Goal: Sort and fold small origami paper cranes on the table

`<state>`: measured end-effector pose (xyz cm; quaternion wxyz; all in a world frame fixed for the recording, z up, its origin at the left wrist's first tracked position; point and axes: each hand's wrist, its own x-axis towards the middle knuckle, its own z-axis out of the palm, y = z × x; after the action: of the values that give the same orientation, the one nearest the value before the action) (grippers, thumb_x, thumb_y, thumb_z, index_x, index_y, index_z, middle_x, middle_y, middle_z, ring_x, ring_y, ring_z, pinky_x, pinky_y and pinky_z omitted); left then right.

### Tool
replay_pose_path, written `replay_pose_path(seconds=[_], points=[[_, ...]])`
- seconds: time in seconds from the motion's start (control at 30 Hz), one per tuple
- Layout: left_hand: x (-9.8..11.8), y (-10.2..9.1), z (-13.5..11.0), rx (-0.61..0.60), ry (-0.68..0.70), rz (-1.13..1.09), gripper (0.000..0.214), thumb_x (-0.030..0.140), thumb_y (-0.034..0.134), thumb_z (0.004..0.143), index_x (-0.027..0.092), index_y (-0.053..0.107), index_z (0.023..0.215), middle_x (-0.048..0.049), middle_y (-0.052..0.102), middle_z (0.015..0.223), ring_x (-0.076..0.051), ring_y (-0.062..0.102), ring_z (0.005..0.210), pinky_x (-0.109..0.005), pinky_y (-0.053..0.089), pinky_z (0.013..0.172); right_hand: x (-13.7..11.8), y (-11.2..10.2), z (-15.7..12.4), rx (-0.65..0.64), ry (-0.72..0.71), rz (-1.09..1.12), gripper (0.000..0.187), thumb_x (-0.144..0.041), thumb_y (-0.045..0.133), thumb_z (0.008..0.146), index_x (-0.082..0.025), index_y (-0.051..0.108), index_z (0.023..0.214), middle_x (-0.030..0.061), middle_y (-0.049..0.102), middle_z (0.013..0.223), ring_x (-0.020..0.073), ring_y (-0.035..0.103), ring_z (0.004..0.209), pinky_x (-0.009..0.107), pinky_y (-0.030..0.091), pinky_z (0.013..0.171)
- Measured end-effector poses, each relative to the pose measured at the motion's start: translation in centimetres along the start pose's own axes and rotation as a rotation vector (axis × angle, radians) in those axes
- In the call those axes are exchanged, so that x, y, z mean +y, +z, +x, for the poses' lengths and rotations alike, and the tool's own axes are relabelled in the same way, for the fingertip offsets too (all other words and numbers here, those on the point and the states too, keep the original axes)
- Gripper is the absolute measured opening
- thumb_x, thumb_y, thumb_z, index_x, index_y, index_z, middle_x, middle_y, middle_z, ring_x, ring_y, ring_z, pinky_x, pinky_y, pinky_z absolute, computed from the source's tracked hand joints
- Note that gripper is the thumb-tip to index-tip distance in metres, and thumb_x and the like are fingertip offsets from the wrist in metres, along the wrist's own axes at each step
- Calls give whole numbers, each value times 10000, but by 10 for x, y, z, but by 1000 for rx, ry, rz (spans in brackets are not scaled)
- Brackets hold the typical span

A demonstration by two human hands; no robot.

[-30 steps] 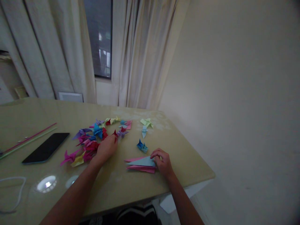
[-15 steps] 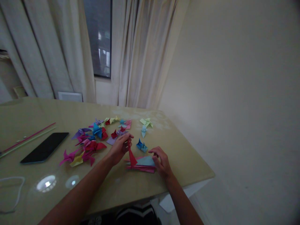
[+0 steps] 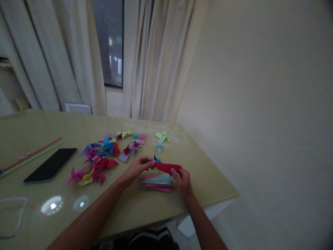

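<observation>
A folded red paper strip [image 3: 166,167] is stretched level between my two hands, above the table. My left hand [image 3: 142,166] pinches its narrow left end, while my right hand [image 3: 182,178] grips the wider right end with the thumb in front. Just below lies a small stack of folded papers [image 3: 157,187], pink with a light blue one [image 3: 162,179] on top. Behind the red strip a blue origami piece [image 3: 156,158] is partly hidden. Farther back sit a light blue folded piece [image 3: 159,146] and a pale green one [image 3: 162,136].
A heap of colourful origami [image 3: 101,161] spreads left of my hands on the glossy table [image 3: 125,215]. A black tablet [image 3: 50,165], thin pink and green sticks [image 3: 33,154] and a white cable [image 3: 22,215] lie farther left. The wall [image 3: 260,104] borders the table's right side.
The red paper strip has swung from hanging down to level. My right hand has closed on its free end, and my left hand has moved slightly right and down.
</observation>
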<state>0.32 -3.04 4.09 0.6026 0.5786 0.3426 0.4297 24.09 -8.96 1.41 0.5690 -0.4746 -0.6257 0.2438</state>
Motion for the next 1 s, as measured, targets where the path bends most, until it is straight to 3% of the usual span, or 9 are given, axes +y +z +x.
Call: replay_pose_path(seconds=[0.17,0.33,0.47,0.63,0.77,0.93,1.0], points=[[2,2,-2,-74,-26,18,486,620,837,742,156,751,857,-5,673,718,-132,585,669,-261,458,664,-4,1,2,-5,-22,-22,356,-503,665,960,-197,727,789,1,628,647,159,560,590,261,473,554],[2,1,-4,-169,-36,66,441,576,836,762,148,761,836,-32,708,775,-151,615,734,-262,465,688,-7,-2,7,-58,-208,-52,132,-288,684,939,-220,797,930,60,699,909,202,654,836,306,537,757],[4,-6,-3,-246,-42,191,409,499,870,734,140,784,909,-70,765,860,-173,663,768,-273,489,705,0,-7,8,-94,-246,-51,271,-163,670,831,-249,820,1040,90,729,1055,251,680,1004,353,549,877],[3,-15,-1,-353,39,332,343,452,845,748,145,780,885,-56,760,806,-160,657,722,-267,496,690,4,-6,8,-68,-186,-68,282,-143,615,857,-232,800,1051,85,747,1035,241,685,984,330,545,830],[2,-19,-3,-325,87,557,306,433,816,751,157,791,881,-6,679,674,-127,573,621,-227,405,578,5,-5,9,55,-93,-127,216,-270,585,986,-212,786,1041,75,741,968,205,674,848,309,536,770],[4,-23,-3,-348,76,709,272,430,810,731,191,808,861,18,643,658,-121,521,585,-230,333,529,8,-6,10,145,-27,-170,229,-338,601,990,-198,778,1027,63,724,925,183,627,759,289,514,707],[5,-29,-1,-278,126,762,293,485,798,754,207,805,846,1,670,705,-139,543,622,-242,358,553,8,-6,9,137,-24,-179,229,-341,609,984,-198,783,1024,64,728,927,182,622,755,284,508,692]])
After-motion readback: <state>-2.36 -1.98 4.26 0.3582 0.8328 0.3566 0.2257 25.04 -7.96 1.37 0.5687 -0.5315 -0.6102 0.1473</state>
